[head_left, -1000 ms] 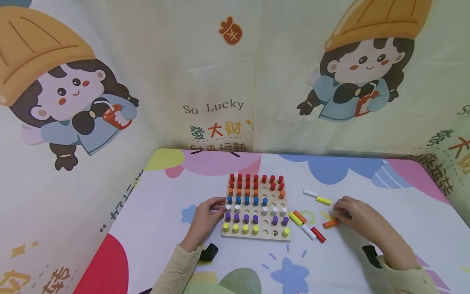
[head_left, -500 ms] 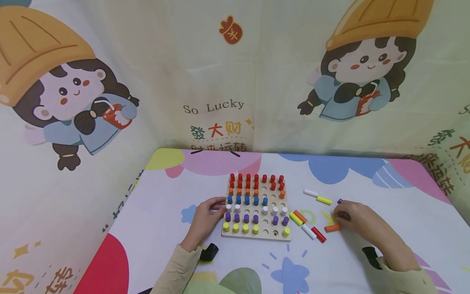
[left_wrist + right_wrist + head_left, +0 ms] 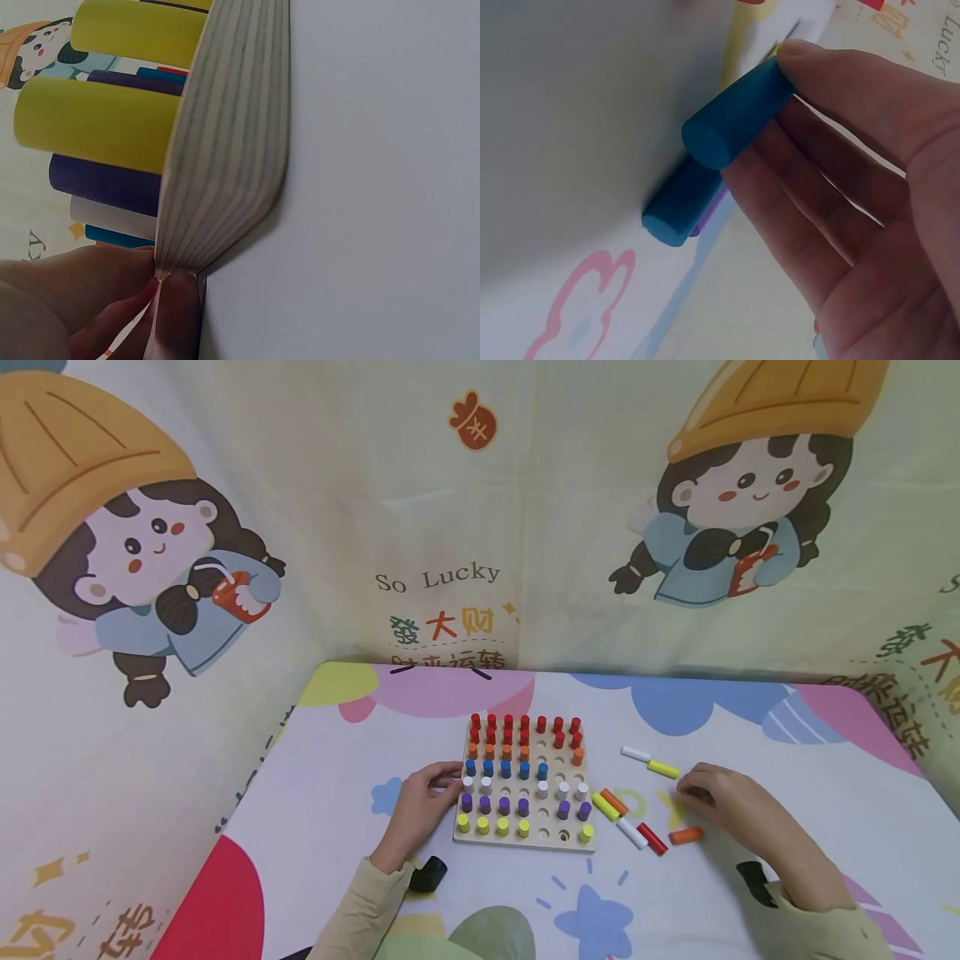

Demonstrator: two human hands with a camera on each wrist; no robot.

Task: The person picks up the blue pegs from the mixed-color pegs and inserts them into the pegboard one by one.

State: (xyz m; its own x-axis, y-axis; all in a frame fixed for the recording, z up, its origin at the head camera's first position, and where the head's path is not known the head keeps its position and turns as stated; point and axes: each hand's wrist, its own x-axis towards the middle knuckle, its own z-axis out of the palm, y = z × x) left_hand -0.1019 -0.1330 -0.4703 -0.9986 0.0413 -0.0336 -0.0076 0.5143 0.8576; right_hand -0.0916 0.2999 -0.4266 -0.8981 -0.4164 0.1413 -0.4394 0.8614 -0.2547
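A wooden pegboard (image 3: 525,843) carries rows of red, orange, blue, white, purple and yellow pegs, with several bare holes toward its right side. At its left edge, my left hand (image 3: 422,808) pinches the board; the left wrist view shows thumb and finger on the board's rim (image 3: 229,142). My right hand (image 3: 731,806) is low over the table, right of the board. In the right wrist view it pinches a blue peg (image 3: 739,112) near one end. A second blue peg (image 3: 679,202) lies below that one, and a purple peg (image 3: 712,214) is partly hidden behind it.
Loose pegs lie between board and right hand: white (image 3: 636,752), yellow (image 3: 663,769), orange (image 3: 614,801), another yellow (image 3: 604,807), another white (image 3: 632,834) and red (image 3: 652,838). Another orange peg (image 3: 686,836) is nearer me. A printed cloth wall (image 3: 570,527) stands behind the table.
The orange peg by my right hand has shifted toward me and to the right, away from the fingers. A purple peg briefly showed beyond that hand. The left hand stays at the board.
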